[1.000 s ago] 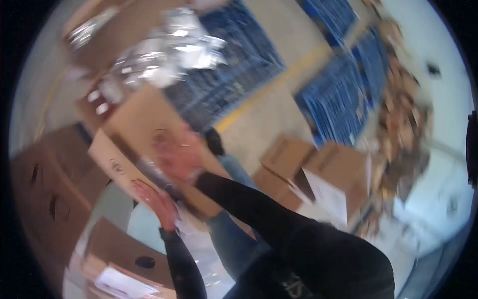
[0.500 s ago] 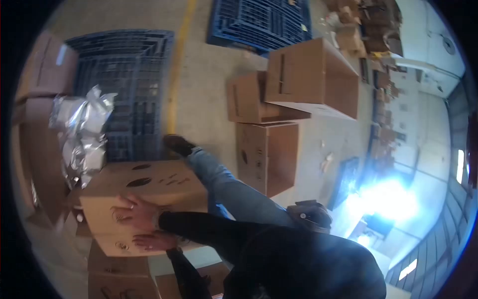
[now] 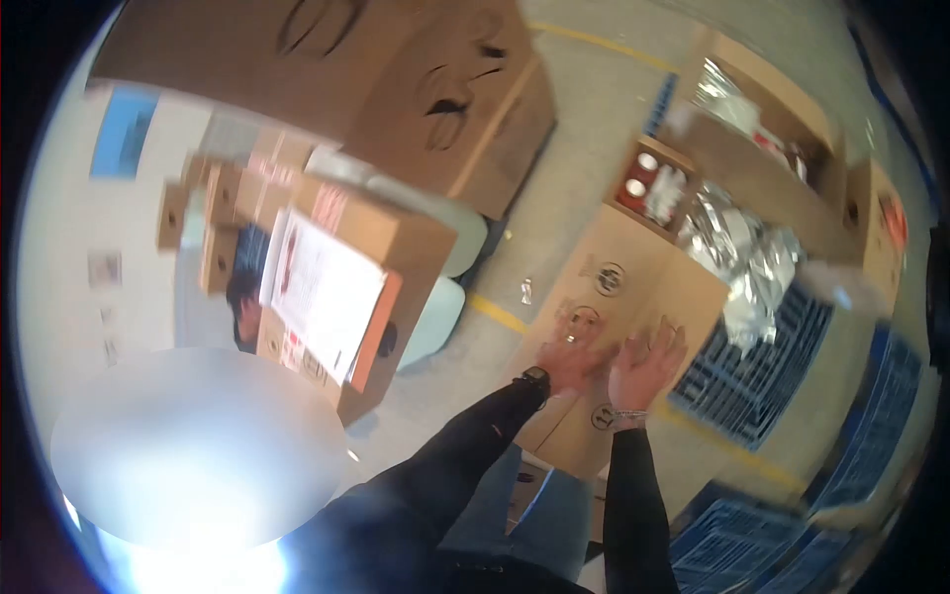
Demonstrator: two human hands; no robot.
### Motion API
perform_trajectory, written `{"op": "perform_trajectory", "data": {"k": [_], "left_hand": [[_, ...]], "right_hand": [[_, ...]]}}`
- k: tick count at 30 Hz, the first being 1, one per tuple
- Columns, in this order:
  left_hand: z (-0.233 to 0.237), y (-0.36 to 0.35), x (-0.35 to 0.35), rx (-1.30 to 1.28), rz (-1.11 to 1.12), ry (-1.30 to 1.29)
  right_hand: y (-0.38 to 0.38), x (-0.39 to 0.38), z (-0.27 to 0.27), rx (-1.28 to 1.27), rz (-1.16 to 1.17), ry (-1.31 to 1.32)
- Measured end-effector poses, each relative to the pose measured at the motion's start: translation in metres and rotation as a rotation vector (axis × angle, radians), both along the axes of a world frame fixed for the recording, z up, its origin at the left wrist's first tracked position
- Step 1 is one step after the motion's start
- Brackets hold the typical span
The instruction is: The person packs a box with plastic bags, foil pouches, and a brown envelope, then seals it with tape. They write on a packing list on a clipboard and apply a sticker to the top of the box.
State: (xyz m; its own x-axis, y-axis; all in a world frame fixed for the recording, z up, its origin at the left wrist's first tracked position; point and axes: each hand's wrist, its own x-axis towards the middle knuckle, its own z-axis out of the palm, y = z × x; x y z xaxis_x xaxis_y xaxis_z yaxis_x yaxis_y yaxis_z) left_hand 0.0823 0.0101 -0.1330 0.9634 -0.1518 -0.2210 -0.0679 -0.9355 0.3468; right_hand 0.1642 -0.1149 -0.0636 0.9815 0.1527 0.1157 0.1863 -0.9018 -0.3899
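Observation:
Under my hands is a large closed cardboard box [image 3: 643,252] with round printed symbols on its face. My left hand [image 3: 572,354], with a dark watch at the wrist, lies flat on this face, fingers spread and somewhat blurred. Beside it my right hand [image 3: 648,364], a bracelet at its wrist, also presses flat with the fingers apart. Neither hand is wrapped around anything. Crumpled silver foil bags [image 3: 757,302] lie just right of the box. Past its far end sits a small open carton [image 3: 653,183] holding white-topped items.
Blue pallets [image 3: 757,371] lie to the right. A long open carton [image 3: 782,94] with foil inside stands at the far right. On the left, papers [image 3: 322,287] rest on a stacked box [image 3: 371,381], near another person's hand [image 3: 247,317]. Big cartons [image 3: 495,129] rise at the upper left.
My view has swung and rotated strongly, bringing the stacked boxes with papers into sight. Both hands stay on the box, now side by side with fingers pointing away from me.

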Motion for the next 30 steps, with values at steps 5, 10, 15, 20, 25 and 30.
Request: {"op": "perform_trajectory", "data": {"k": [5, 10, 15, 20, 25, 30], "left_hand": [[-0.005, -0.006, -0.001, -0.200, 0.155, 0.025], [0.000, -0.012, 0.006, -0.283, 0.213, -0.055], [0.005, -0.013, -0.001, -0.364, 0.254, -0.139], [-0.026, -0.011, -0.010, -0.320, 0.161, -0.270], [-0.010, -0.005, -0.015, -0.303, 0.155, -0.219], [0.012, 0.004, -0.022, -0.330, 0.176, -0.171]], "right_hand": [[0.148, 0.031, 0.113, 0.617, 0.663, 0.020], [0.297, -0.015, 0.148, 0.604, 1.178, 0.034], [0.336, -0.057, 0.144, 0.613, 1.320, 0.056], [0.318, -0.062, 0.188, 0.592, 1.257, 0.066], [0.343, 0.006, 0.384, 0.617, 1.200, -0.637], [0.445, 0.028, 0.542, 0.462, 1.323, -0.912]]}}
